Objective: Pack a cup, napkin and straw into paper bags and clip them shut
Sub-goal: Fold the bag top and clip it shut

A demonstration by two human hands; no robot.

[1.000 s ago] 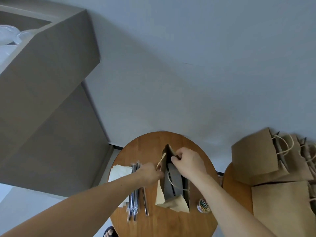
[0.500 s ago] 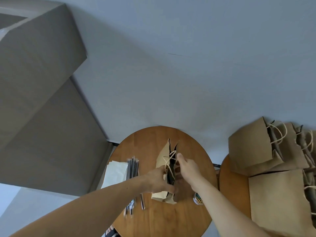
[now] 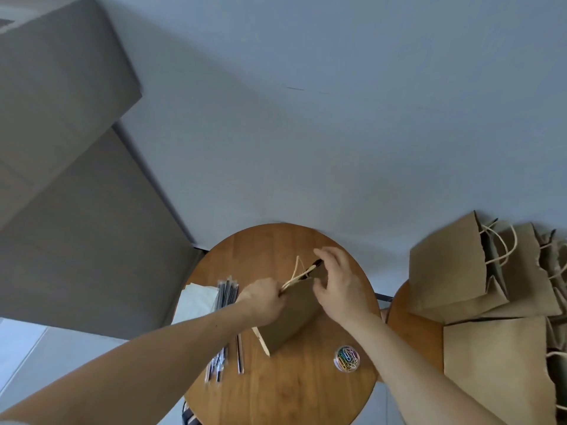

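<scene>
Indoors, left hand [image 3: 264,297] and right hand [image 3: 337,288] grip a paper bag [image 3: 291,320] on a round wooden table [image 3: 276,391].

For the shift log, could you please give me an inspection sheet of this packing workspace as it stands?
Surface: round wooden table.
Job's things: paper bag tilted, mouth pressed nearly flat, contents hidden; straws bundled to its left; napkins at the table's left edge; tub of paper clips to the bag's right. No cup seen.
Clutter: nothing seen.
Hands: left hand grips the bag's top and handles; right hand pinches the bag's top edge.
Cables: nothing seen.
Surroundings: pile of paper bags on a second table at right; grey cabinet at left; pale wall behind.
</scene>
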